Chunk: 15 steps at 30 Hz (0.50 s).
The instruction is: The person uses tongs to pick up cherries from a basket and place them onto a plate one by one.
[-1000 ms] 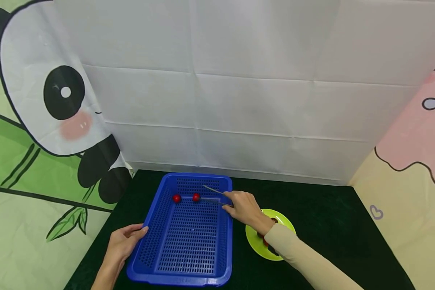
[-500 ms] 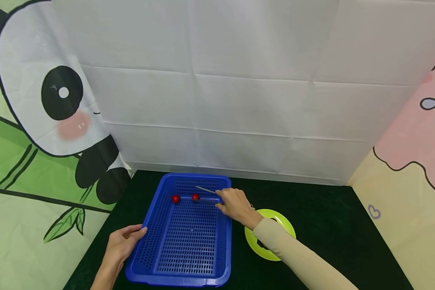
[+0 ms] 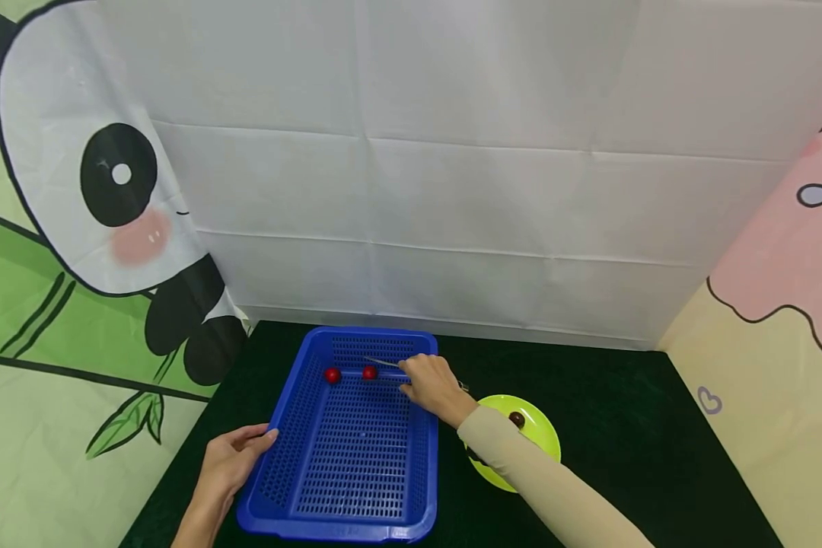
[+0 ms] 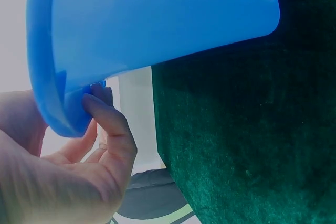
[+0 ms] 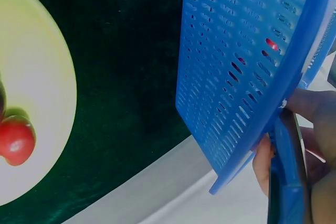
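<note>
A blue perforated basket (image 3: pixel 339 527) stands on the dark green cloth. My left hand (image 3: pixel 231 460) pinches its left rim, thumb on top and fingers curled beneath, as the left wrist view shows. My right hand (image 3: pixel 434 387) reaches over the basket's right rim, holding metal tongs (image 3: pixel 381 361); in the right wrist view the tongs (image 5: pixel 286 182) lie between thumb and fingers. Near the tong tips, a red cherry tomato (image 3: pixel 370 372) sits in the basket's far part. Another cherry tomato (image 3: pixel 332 375) sits to its left. Whether the tongs touch the nearer tomato is unclear.
Right of the basket stands a yellow-green plate (image 3: pixel 543 434), partly hidden by the right sleeve. It bears a dark brown round fruit (image 3: pixel 517 419) and a red tomato (image 5: pixel 17 140). Behind the table (image 3: pixel 623 426) hangs a white cloth (image 3: pixel 452 205).
My right hand has moved left with the tongs, further over the basket. The sleeve has shifted left across the plate. My left hand and both tomatoes in the basket stay nearly where they were.
</note>
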{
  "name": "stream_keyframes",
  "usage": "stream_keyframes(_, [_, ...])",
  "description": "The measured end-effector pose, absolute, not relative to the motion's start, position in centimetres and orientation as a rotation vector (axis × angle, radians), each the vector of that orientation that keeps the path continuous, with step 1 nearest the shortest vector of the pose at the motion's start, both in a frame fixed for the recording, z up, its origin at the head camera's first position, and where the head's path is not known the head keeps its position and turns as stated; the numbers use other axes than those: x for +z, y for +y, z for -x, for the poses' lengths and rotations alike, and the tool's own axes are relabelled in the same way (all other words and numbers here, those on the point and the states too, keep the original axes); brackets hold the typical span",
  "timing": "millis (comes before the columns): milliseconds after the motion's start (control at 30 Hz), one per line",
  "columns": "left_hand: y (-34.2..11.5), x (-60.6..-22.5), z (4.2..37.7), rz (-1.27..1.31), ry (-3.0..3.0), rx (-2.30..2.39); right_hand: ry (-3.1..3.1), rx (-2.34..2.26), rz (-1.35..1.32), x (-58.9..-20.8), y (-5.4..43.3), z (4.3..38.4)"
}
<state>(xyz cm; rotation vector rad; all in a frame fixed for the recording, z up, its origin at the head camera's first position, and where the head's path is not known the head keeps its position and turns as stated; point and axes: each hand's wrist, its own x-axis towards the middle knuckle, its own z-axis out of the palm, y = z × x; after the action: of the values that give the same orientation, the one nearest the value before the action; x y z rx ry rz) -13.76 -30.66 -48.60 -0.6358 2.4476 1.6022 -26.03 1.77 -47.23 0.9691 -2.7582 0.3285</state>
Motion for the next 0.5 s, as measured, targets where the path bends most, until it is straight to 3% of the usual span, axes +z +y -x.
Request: stream_keyframes(500, [-30.6, -48.6, 13.7, 0.631, 2.436, 1.621, -2.737, 0.255, -0.954, -47.6, 0.3, 26.6])
